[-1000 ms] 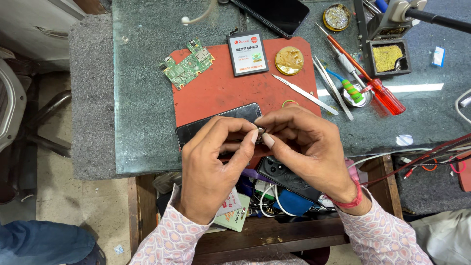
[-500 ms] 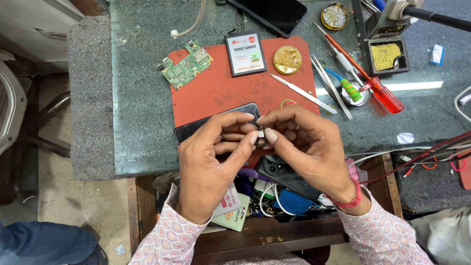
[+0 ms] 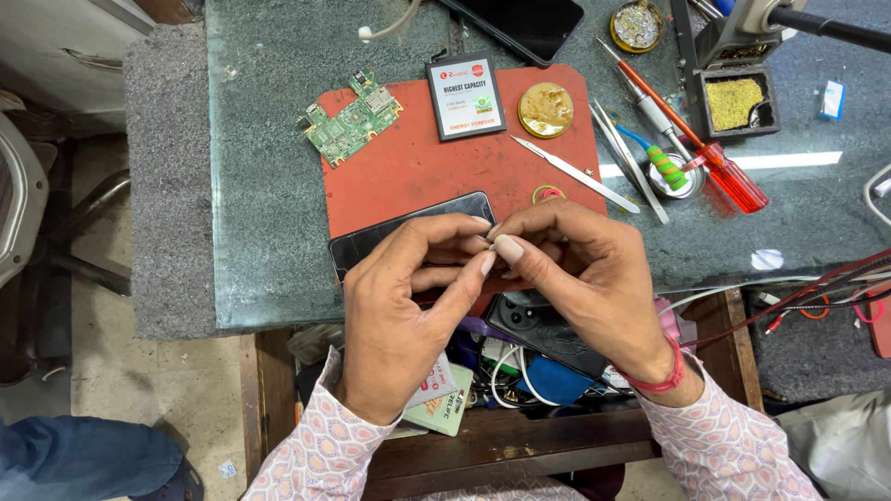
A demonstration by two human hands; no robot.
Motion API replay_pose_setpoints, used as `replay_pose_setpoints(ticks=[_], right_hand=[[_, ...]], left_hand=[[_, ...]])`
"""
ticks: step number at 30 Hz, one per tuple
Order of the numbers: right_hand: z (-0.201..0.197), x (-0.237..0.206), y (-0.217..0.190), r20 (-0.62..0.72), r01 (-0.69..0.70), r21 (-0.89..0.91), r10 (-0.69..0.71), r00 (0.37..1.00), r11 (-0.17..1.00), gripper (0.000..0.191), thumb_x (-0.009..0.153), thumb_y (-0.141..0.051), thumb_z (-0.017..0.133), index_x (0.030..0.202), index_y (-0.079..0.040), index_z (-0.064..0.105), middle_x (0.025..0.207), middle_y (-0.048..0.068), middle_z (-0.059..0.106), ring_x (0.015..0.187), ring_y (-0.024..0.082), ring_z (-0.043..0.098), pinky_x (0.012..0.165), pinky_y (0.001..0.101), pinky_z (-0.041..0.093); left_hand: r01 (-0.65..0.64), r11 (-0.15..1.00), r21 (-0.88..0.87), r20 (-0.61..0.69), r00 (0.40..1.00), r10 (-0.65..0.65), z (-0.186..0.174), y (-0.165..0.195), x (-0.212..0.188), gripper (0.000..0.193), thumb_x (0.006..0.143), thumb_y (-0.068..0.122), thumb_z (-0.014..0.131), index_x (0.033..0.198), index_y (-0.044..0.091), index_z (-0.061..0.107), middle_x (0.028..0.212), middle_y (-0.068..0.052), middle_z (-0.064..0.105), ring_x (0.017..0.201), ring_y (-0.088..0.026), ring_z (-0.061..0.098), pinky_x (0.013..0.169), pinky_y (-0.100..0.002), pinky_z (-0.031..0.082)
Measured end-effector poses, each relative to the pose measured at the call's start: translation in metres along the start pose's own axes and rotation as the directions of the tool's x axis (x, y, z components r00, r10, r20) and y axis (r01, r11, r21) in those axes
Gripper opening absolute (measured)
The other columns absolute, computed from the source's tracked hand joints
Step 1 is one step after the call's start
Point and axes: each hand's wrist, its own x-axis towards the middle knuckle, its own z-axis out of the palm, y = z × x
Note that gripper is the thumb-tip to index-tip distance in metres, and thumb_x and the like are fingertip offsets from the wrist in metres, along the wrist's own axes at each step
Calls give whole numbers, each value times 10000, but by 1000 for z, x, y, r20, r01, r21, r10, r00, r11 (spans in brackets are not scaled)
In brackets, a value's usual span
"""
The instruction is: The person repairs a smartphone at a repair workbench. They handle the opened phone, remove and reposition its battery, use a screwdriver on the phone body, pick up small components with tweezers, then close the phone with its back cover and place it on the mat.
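Observation:
My left hand (image 3: pixel 408 306) and my right hand (image 3: pixel 585 278) meet fingertip to fingertip over the near edge of a red work mat (image 3: pixel 418 176). Thumbs and forefingers of both pinch a tiny part, almost fully hidden by the fingers. Directly under the hands lies a black phone (image 3: pixel 390 237), screen side up and partly covered. Farther back on the mat are a green circuit board (image 3: pixel 353 121), a flat battery pack (image 3: pixel 466 96), a round tin of amber paste (image 3: pixel 546 109) and metal tweezers (image 3: pixel 575 173).
A red-handled screwdriver (image 3: pixel 724 176), more tweezers and a soldering stand with a brass sponge tray (image 3: pixel 733 102) crowd the right of the glass bench top. An open wooden drawer (image 3: pixel 520 380) below the hands holds cables and phone parts. Red wires (image 3: pixel 817 288) trail at the right.
The fingertips have closed more tightly, so the small part seen between them earlier is now almost hidden. The hands stay in the same spot above the phone.

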Motion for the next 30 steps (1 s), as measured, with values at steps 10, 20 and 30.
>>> replay_pose_setpoints(ticks=[10,20,30], right_hand=[[-2,-3,-2,58,140,-83,-135,989,987,176,1002,20,676,1167,58,722,1070,100,671,899,110,695,761,233,572],[-2,-4,-1,29,133,-57,-132,991,989,175,967,45,679,1137,75,713,1105,104,716,961,144,737,826,266,625],[1,-4,4,12,116,36,-117,993,993,194,983,34,663,1174,72,651,1069,128,741,980,164,759,868,308,658]], left_hand=[[111,980,-163,-1,994,-113,-2,-8,0,309,932,-6,727,1227,-6,639,1078,-98,746,999,-126,759,874,-265,661],[127,964,-234,7,992,-129,-5,-8,1,324,945,-13,711,1255,-3,616,1067,-90,735,983,-106,735,855,-241,638],[105,981,-164,-37,993,-112,-2,-4,0,288,946,12,723,1220,-2,636,1050,-95,760,969,-115,764,830,-248,655]])
